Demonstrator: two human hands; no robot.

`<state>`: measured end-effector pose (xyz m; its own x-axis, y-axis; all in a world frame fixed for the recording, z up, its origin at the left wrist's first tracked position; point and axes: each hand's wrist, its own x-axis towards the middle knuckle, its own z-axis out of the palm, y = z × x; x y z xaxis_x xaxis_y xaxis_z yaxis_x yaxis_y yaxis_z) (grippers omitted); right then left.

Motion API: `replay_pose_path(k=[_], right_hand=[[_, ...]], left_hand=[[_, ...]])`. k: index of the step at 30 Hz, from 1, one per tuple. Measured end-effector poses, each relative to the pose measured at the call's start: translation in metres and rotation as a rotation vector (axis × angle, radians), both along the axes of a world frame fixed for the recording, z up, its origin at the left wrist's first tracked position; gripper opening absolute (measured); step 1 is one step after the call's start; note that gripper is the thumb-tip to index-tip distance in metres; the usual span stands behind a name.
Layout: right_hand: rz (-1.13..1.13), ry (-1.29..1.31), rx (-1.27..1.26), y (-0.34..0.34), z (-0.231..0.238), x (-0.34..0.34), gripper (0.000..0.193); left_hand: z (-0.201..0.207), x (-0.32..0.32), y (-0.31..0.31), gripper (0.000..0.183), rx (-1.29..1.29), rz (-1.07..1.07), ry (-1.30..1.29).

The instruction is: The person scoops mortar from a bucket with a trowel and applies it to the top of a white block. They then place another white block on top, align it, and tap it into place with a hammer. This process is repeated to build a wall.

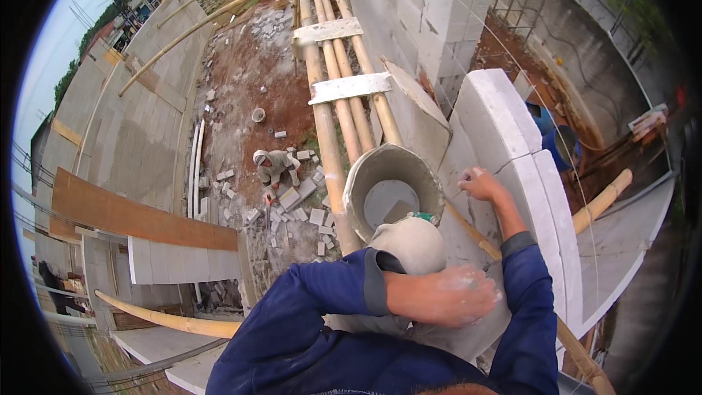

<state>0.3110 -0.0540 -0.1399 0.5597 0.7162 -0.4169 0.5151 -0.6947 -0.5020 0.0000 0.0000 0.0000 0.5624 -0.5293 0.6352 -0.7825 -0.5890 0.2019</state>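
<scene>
My left hand (452,297), dusty with white powder, is closed with its fingers curled in. It crosses in front of my body, near a pale, dusty rounded shape (411,243) that looks like my knee. Whatever its fingers hold is hidden. Raised beside the white block wall (515,175), my right hand (482,183) has loosely bent fingers, apart, with nothing visible in them. Between the bamboo poles and the wall stands a mortar-crusted bucket (353,189). A flat grey piece (398,211) and a small green part (423,216) show at its near side.
Bamboo poles (342,121) with white crosspieces (351,88) run away ahead. Far below, a person (276,168) crouches among scattered pale blocks (300,194). A taller block wall (446,18) rises ahead right; blue barrels (561,148) stand beyond the near wall. A thin string crosses at right.
</scene>
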Motion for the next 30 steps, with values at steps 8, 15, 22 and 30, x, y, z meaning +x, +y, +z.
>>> replay_pose_path(k=[8, 15, 22, 30], right_hand=[[-0.012, 0.072, -0.01, 0.004, 0.023, -0.009, 0.035], [-0.055, 0.139, 0.045, -0.021, 0.009, 0.005, 0.032], [-0.083, 0.154, 0.002, -0.013, 0.035, -0.008, 0.032], [-0.064, 0.146, 0.01, -0.011, 0.038, -0.008, 0.034]], left_hand=[[0.026, 0.015, -0.004, 0.028, -0.18, -0.111, 0.177], [0.024, 0.031, -0.04, 0.024, -0.218, -0.17, 0.22], [0.007, 0.024, -0.046, 0.029, -0.195, 0.123, -0.124], [0.015, 0.025, -0.042, 0.033, -0.132, 0.018, 0.1]])
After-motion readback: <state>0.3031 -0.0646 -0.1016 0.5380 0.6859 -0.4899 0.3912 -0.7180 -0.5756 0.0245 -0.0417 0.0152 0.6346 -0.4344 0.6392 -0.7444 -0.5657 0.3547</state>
